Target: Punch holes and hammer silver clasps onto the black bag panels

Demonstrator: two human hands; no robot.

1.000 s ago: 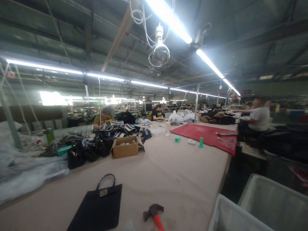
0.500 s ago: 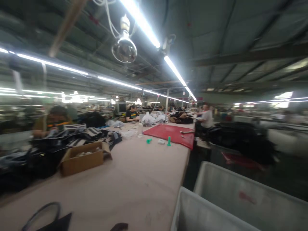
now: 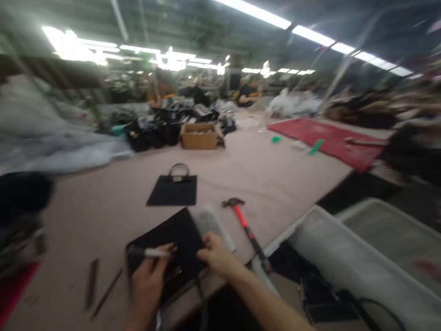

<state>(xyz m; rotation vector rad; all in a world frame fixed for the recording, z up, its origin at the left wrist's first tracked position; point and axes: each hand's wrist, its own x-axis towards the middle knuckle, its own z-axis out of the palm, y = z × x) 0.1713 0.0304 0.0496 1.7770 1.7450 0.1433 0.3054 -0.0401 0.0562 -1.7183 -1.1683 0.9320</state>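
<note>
So the view is now swinging back down to the work: the second-ago frame is showing no hands, and now both are showing. The hanging bulb is no longer showing overhead, and the hammer (image 3: pixel 244 221), whose head alone is peeking in half a second ago, is now showing whole.

Left hand (image 3: pixel 149 276) is closing its thumb and fingers around a pale-barrelled, pen-like tool (image 3: pixel 154 252); too blurry to tell exactly what. Right hand (image 3: pixel 217 255) is pinching the right edge of the black handbag (image 3: pixel 179 230). That bag is lying between the hands, looking flat and plain, slightly turned, with shiny metal hardware (image 3: pixel 178 271) catching light just right of the left hand and its handle (image 3: pixel 201 294) hanging toward the person.

Left of the left hand, a dark strip (image 3: pixel 92 284) and a thin dark rod (image 3: pixel 106 294) are lying on the table (image 3: pixel 262 170). Beyond the hands, a second black handbag (image 3: pixel 172 193) is lying flat, with a cardboard box (image 3: pixel 199 140) sitting farther out. A grey slab (image 3: pixel 213 225) is poking out just beyond the right hand, and the hammer is resting to that hand's right, before the pale bins (image 3: pixel 327 248). The left hand and tool are blocking part of the bag's face.
</note>
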